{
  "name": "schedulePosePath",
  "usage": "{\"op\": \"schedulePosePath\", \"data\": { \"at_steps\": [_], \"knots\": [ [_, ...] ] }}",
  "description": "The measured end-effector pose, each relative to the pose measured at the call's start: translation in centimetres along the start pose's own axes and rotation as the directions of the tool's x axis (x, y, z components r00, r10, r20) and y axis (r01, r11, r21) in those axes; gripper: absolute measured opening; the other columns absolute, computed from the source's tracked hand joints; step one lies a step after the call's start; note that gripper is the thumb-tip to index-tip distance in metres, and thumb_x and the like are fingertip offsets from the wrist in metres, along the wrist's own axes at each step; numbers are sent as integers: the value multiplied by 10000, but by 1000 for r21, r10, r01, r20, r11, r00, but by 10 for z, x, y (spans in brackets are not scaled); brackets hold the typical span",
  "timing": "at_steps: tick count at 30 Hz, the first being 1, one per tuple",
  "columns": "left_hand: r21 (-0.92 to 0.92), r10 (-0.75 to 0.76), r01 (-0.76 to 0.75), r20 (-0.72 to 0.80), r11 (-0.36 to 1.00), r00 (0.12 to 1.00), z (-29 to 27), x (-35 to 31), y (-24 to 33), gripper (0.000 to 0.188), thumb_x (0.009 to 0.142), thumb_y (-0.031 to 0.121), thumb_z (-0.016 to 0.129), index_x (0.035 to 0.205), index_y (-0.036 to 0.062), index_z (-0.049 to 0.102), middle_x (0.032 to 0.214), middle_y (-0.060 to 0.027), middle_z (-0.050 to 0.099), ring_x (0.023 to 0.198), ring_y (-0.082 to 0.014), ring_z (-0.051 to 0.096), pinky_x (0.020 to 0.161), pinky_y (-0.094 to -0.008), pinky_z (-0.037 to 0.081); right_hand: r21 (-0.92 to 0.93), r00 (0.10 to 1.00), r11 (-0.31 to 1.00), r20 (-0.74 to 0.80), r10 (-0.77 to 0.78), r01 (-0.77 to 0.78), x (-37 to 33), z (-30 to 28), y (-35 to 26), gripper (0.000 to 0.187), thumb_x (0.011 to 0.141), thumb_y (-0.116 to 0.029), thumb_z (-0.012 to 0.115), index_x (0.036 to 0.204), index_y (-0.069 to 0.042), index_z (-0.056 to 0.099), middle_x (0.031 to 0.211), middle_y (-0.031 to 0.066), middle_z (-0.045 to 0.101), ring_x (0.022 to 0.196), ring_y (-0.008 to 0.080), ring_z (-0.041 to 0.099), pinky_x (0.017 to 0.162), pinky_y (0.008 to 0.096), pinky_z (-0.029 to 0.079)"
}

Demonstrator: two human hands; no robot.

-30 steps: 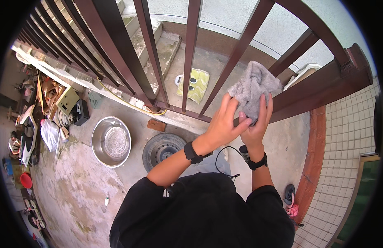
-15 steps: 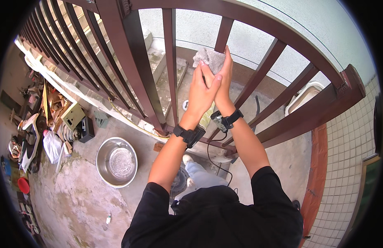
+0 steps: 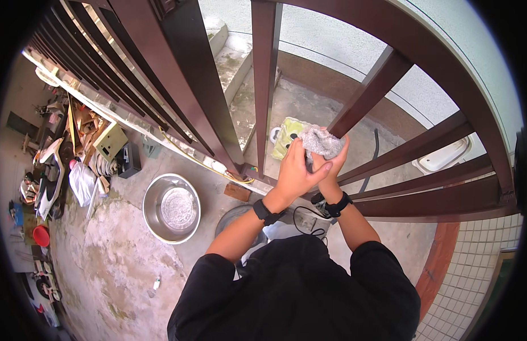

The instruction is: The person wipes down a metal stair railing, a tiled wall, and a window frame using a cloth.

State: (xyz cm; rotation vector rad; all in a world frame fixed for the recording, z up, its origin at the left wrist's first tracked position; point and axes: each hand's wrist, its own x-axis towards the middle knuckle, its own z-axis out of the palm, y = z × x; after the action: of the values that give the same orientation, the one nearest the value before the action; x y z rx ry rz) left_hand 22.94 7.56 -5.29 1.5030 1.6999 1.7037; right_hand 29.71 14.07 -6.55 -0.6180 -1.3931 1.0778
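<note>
- A grey towelling cloth [image 3: 322, 142] is held between both hands at a brown railing baluster [image 3: 371, 94]; whether the baluster is fully encircled cannot be told.
- The left hand [image 3: 296, 173] is pressed to the cloth's left and near side; the right hand [image 3: 333, 173] is cupped along its right side, the two being brought together at the thumbs.
- The baluster's long axis is seen to run from upper right down to the cloth; its exposed length is placed beyond the hands, nearer the right fingertips.
- The baluster's lower part is hidden by hands and cloth.
- A steel basin [image 3: 153, 209] is placed on the floor, well apart, to the left.
</note>
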Motion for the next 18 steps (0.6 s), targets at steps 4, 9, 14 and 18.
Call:
{"op": "schedulePosePath", "data": {
  "at_steps": [4,9,14,18],
  "knots": [
    [-67,27,-23,62,997,998,-7,8,15,706,643,232,749,1210,-12,404,1115,-167,535,1025,-313,540,864,-360,424,-35,993,998,102,55,-51,3,-6,-27,600,676,-136,740,1160,20,423,1022,103,570,927,167,561,836,299,444],
    [-134,282,-277,19,951,959,-17,40,41,766,589,223,774,1215,-6,398,1153,-160,531,1037,-298,542,881,-369,418,-39,989,988,5,-148,148,24,5,-61,702,684,-218,750,1238,31,397,1013,93,553,914,167,552,854,311,442],
    [-121,251,-241,73,963,965,-15,40,42,796,554,323,786,1191,-8,441,1133,-149,550,1016,-313,540,865,-375,428,-20,984,985,-49,-172,172,18,2,-57,676,685,-139,735,1221,49,368,1041,141,542,928,208,549,852,348,453],
    [-68,329,-326,43,943,943,-9,36,33,742,554,351,797,1093,-48,480,1012,-184,537,883,-343,538,758,-383,446,-127,976,969,68,-206,213,15,-14,-54,569,764,-169,675,1216,-21,364,1044,70,524,950,194,528,897,360,432]
  ]
}}
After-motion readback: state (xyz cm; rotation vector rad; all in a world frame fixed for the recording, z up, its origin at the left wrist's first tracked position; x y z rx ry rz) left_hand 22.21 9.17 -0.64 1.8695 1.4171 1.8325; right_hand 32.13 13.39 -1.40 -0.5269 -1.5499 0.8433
